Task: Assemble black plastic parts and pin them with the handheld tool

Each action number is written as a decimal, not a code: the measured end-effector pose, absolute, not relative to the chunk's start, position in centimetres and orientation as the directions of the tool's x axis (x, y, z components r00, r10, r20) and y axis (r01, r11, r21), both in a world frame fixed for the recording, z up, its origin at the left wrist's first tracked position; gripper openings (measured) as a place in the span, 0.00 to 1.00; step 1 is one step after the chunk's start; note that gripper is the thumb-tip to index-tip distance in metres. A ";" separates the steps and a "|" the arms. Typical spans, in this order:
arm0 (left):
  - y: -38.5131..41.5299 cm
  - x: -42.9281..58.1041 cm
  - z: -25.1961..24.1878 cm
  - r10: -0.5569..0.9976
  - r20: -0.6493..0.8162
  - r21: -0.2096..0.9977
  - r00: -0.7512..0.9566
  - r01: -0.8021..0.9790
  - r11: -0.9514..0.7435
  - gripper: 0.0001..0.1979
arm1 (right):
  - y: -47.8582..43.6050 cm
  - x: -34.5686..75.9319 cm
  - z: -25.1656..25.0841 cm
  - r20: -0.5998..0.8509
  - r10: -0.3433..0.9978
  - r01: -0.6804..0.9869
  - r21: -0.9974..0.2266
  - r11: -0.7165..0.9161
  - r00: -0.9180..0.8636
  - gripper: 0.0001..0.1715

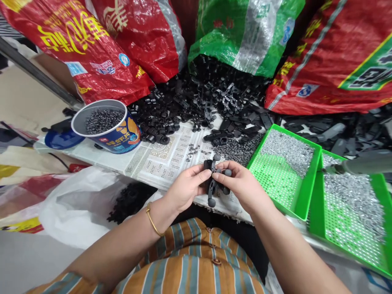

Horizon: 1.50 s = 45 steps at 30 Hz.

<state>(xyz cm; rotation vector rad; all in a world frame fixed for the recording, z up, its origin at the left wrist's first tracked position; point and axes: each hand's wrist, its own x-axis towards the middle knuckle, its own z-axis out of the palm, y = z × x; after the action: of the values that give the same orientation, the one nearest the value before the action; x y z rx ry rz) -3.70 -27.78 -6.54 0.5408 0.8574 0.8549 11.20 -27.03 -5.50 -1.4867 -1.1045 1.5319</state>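
Between my two hands, just above the table's front edge, is a black plastic assembly [212, 185] with several arms ending in round knobs. My left hand [191, 183] pinches its left side with thumb and fingers. Opposite, the fingertips of my right hand [237, 179] close on the knobbed arms. My fingers hide part of the piece. Small dark parts [194, 151] lie scattered on the patterned tabletop [168, 163] just beyond my hands. A heap of tiny dark pieces [241, 149] sits behind my right hand.
Black plastic parts [214, 94] are piled along the back, spilling from a green sack [245, 36] between red sacks [165, 41]. A blue tub [122, 136] of small dark pieces stands left. Right are two green trays [301, 204] with silvery pieces; a grey tube [364, 165] juts over one.
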 end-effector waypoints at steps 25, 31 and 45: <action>-27.0 -3.3 -6.3 0.786 -0.462 0.656 0.411 -0.438 0.615 0.12 | -26.3 12.3 -4.5 -0.393 0.912 0.087 -0.919 -0.385 -0.119 0.17; -26.8 -3.0 -6.4 0.784 -0.464 0.653 0.412 -0.439 0.617 0.13 | -25.8 12.9 -4.2 -0.426 0.891 0.073 -0.905 -0.419 -0.157 0.18; -26.3 -2.7 -6.2 0.796 -0.427 0.695 0.428 -0.408 0.592 0.12 | -25.3 13.1 -3.7 -0.479 0.853 0.002 -0.872 -0.489 -0.206 0.17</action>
<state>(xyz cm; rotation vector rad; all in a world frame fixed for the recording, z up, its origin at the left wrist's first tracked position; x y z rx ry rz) -2.67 -26.31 -6.16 0.5434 0.8189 0.7991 13.07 -25.30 -3.68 -1.4315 -1.0338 1.7624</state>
